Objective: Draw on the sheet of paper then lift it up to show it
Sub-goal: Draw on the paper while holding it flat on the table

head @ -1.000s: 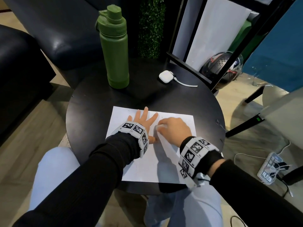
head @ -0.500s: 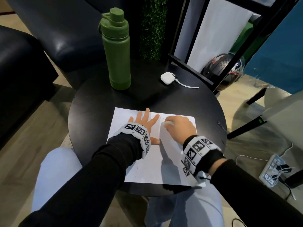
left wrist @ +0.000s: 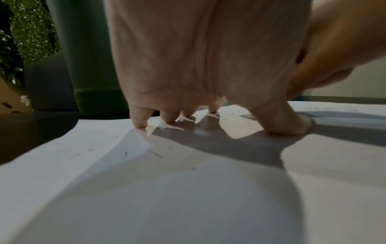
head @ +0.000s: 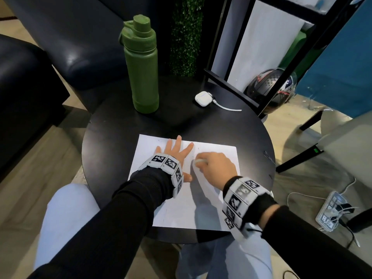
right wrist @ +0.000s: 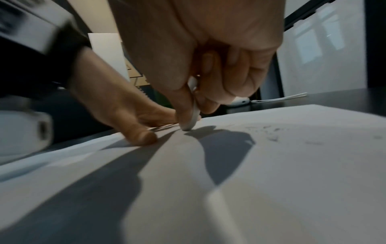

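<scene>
A white sheet of paper (head: 201, 198) lies flat on the round black table (head: 120, 141), with faint grey marks near its far edge. My left hand (head: 175, 152) lies flat on the sheet with its fingers spread, and its fingertips (left wrist: 140, 122) press the paper (left wrist: 188, 198) down. Just to its right, my right hand (head: 213, 166) pinches a small white flat piece (head: 200, 161) between thumb and fingers. In the right wrist view the white piece (right wrist: 193, 115) touches the paper (right wrist: 271, 165) with its lower end. What the piece is cannot be told.
A tall green bottle (head: 143, 67) stands at the table's far side, and a white earbud case (head: 203, 98) with a cable lies to its right. Dark sofas stand to the left, a black frame and a helmet (head: 269, 87) to the right. A power strip (head: 332, 210) lies on the floor.
My right hand slid the white piece a little to the right on the paper, then back toward my left hand. The left hand stays flat on the sheet.
</scene>
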Motion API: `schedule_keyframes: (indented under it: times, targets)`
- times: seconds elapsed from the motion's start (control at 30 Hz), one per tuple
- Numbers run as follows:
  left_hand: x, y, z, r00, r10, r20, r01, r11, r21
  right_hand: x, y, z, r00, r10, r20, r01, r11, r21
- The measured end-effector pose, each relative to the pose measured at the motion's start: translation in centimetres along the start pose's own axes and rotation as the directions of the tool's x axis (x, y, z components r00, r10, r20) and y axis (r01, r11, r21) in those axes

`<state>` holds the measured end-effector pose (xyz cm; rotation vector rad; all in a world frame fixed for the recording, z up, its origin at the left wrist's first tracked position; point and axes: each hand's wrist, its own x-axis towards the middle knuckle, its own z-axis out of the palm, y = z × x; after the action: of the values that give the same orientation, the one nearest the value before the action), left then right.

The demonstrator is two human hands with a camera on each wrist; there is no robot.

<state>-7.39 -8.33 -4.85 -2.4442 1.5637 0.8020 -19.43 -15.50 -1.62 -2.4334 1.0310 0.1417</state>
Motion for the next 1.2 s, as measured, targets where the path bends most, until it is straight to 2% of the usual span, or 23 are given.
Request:
schedule_keyframes:
  times: [0.1,0.23,0.3,0.4,0.47,0.5,0.57,0.67,0.7,0.8,0.87,0.97,1.07,1.2]
  targets:
    - [0.0,0.0,0.0,1.000,-0.003,-0.001,0.003,1.000,0.003,-0.2,0.2,-0.5,0.998,-0.018,0.061,0.020,0.999,-0.026]
    - [0.1,-0.1,-0.1,1.000,-0.007,0.019,0.008,1.000,-0.005,2.5,-0.4,-1.2,0.999,0.044,-0.027,-0.045,0.999,-0.007]
    - [0.0,-0.1,-0.2,1.000,-0.009,0.022,0.009,1.000,-0.005,2.2,-0.4,-0.9,0.999,0.039,-0.034,-0.039,0.999,-0.004]
    - [-0.1,-0.1,-0.2,1.000,-0.005,0.017,0.005,1.000,0.004,-0.1,0.4,-0.1,0.999,-0.038,0.036,0.040,0.998,-0.045]
    - [-0.1,-0.1,-0.2,1.000,-0.015,0.020,0.015,1.000,0.006,-0.7,1.2,-0.6,0.996,-0.044,0.074,0.046,0.998,-0.033]
    - [-0.1,-0.1,-0.1,1.000,-0.022,0.018,0.022,1.000,0.006,-0.6,1.7,-1.0,0.998,-0.028,0.064,0.029,1.000,-0.007]
    - [-0.2,0.1,-0.2,1.000,-0.029,-0.005,0.029,0.999,0.026,-0.4,2.7,-1.9,0.998,0.043,-0.038,-0.039,0.994,0.103]
    - [-0.4,1.1,-0.7,0.997,-0.012,-0.076,0.016,0.999,0.045,-0.6,4.0,-2.7,0.962,0.203,-0.181,-0.120,0.915,0.384]
    - [-0.3,1.5,-0.9,0.995,-0.010,-0.098,0.013,1.000,0.027,-0.8,4.1,-2.6,0.958,0.211,-0.193,-0.122,0.912,0.391]
    - [0.3,2.1,-0.6,0.997,-0.006,-0.077,0.002,0.999,-0.043,-0.4,3.5,-1.8,0.979,0.091,-0.185,-0.046,0.971,0.236]
    - [0.4,2.0,-0.2,0.999,0.004,-0.048,-0.007,0.998,-0.058,0.2,2.3,-0.9,0.989,-0.024,-0.148,0.053,0.979,0.196]
    - [0.3,1.9,-0.1,0.997,0.015,-0.078,-0.021,0.997,-0.081,1.0,1.1,0.4,0.984,-0.157,-0.089,0.163,0.984,0.066]
    - [0.3,1.8,-0.2,0.999,0.021,-0.045,-0.023,0.998,-0.058,1.1,1.9,-0.2,0.990,-0.134,-0.033,0.135,0.991,0.010]
    - [0.4,1.6,-0.3,1.000,0.017,-0.002,-0.017,1.000,-0.025,0.9,3.7,-1.5,0.999,-0.029,-0.043,0.027,0.998,-0.048]
